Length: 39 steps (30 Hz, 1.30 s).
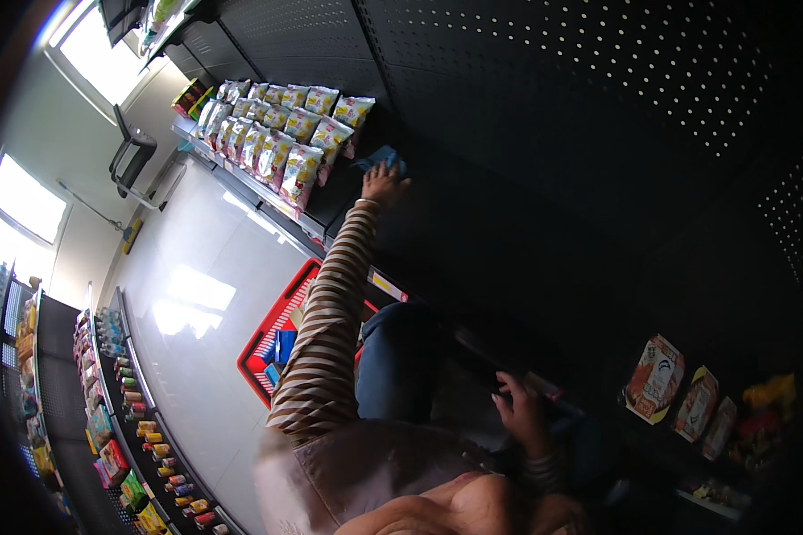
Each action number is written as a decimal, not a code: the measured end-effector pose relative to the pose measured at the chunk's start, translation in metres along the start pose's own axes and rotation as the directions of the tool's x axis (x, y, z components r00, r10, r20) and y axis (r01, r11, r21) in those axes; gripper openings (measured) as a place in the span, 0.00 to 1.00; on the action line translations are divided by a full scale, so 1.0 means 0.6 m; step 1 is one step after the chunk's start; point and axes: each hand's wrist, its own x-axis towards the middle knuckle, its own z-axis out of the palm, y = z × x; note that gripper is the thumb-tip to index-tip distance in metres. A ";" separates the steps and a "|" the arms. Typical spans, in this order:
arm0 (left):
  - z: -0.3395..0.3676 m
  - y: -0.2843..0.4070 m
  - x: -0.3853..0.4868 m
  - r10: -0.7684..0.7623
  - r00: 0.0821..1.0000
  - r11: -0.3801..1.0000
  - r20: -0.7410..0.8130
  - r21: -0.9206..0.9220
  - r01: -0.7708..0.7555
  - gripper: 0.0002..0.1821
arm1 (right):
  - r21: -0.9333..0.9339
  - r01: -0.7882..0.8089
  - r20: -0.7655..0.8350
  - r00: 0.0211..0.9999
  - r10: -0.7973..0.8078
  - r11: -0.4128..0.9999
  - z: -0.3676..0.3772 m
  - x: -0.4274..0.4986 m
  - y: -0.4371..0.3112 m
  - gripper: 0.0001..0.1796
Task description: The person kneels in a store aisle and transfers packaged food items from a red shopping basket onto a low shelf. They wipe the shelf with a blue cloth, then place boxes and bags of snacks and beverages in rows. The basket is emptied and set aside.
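Note:
My left hand (383, 185) reaches far out over the dark shelf board (435, 200), its fingers on a crumpled blue cloth (383, 159). Beside the cloth stand rows of shiny snack bags (301, 177), the closest one just left of my fingers. Lower down, my right hand (523, 409) is near the shelf's front edge with fingers apart and nothing visible in it. Deep shadow hides whether it touches the edge. A red plastic basket (274, 334) with several boxes in it sits on the floor, partly covered by my striped left sleeve.
Packaged food trays (654, 379) stand on the shelf at right. Perforated back panels (508, 67) rise behind the board. Across the shiny floor (194, 374) are shelves of cans and packets (134, 491). A chair (134, 150) and a mop (132, 235) stand by the far wall.

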 end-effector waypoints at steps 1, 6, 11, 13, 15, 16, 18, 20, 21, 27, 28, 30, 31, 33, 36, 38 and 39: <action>0.006 -0.017 0.003 -0.033 0.999 0.999 -0.022 -0.032 0.033 0.45 | 0.001 0.026 -0.015 1.000 -0.026 1.000 0.001 0.000 -0.001 0.26; 0.031 -0.049 -0.012 -0.019 0.996 0.999 -0.093 0.047 0.024 0.43 | -0.004 -0.014 -0.023 1.000 0.014 1.000 0.005 -0.009 -0.005 0.27; 0.037 0.001 -0.074 0.166 0.986 0.982 0.016 0.091 -0.166 0.49 | -0.119 0.130 -0.121 0.982 -0.145 0.984 0.014 -0.022 -0.009 0.27; 0.044 0.057 -0.116 0.271 0.962 0.958 0.038 0.083 -0.274 0.49 | -0.032 0.090 -0.030 0.995 -0.091 0.995 0.018 -0.027 -0.012 0.26; 0.049 0.132 -0.157 0.388 0.916 0.912 0.103 0.103 -0.397 0.48 | -0.073 0.161 -0.026 0.986 -0.163 0.984 0.025 -0.033 -0.018 0.27; 0.056 0.172 -0.183 0.468 0.880 0.873 0.081 0.109 -0.475 0.48 | -0.102 0.210 -0.025 0.977 -0.213 0.972 0.029 -0.038 -0.021 0.28; 0.070 0.250 -0.240 0.671 0.739 0.726 0.060 0.151 -0.671 0.50 | -0.130 0.270 -0.031 0.961 -0.276 0.954 0.036 -0.049 -0.027 0.27; 0.093 0.334 -0.308 0.858 0.498 0.512 -0.126 0.297 -0.806 0.53 | -0.182 0.287 -0.002 0.956 -0.293 0.940 0.043 -0.059 -0.031 0.27; 0.104 0.379 -0.338 0.891 0.336 0.412 -0.307 0.232 -0.881 0.52 | -0.210 0.303 0.009 0.951 -0.308 0.930 0.047 -0.062 -0.032 0.26; 0.151 0.620 -0.518 0.916 0.233 0.244 -0.327 -0.008 -0.970 0.46 | -0.217 0.209 0.456 0.885 -0.091 0.954 0.079 -0.037 -0.013 0.31; 0.152 0.638 -0.545 0.932 0.307 0.289 -0.194 -0.117 -0.950 0.45 | -0.259 0.317 0.290 0.927 -0.240 0.912 0.086 -0.042 -0.011 0.31; 0.155 0.660 -0.582 0.941 0.305 0.261 -0.148 -0.260 -0.930 0.40 | -0.312 0.375 0.281 0.914 -0.292 0.873 0.091 -0.050 -0.003 0.29; 0.155 0.659 -0.587 0.941 0.298 0.251 -0.159 -0.260 -0.932 0.38 | -0.321 0.382 0.243 0.917 -0.315 0.866 0.094 -0.058 -0.001 0.29; 0.154 0.630 -0.584 0.935 0.270 0.232 -0.230 -0.179 -0.956 0.38 | -0.404 0.338 0.235 0.936 -0.260 0.850 0.089 -0.063 0.008 0.29; 0.146 0.548 -0.553 0.902 0.301 0.308 -0.310 -0.029 -0.951 0.36 | -0.261 0.374 0.292 0.909 -0.296 0.890 0.079 -0.063 0.017 0.28; 0.126 0.477 -0.519 0.892 0.327 0.348 -0.313 0.013 -0.937 0.35 | -0.233 0.364 0.299 0.909 -0.290 0.902 0.078 -0.055 0.017 0.29; 0.111 0.432 -0.495 0.903 0.347 0.375 -0.253 0.072 -0.924 0.35 | -0.233 0.323 0.309 0.919 -0.245 0.917 0.080 -0.051 0.016 0.30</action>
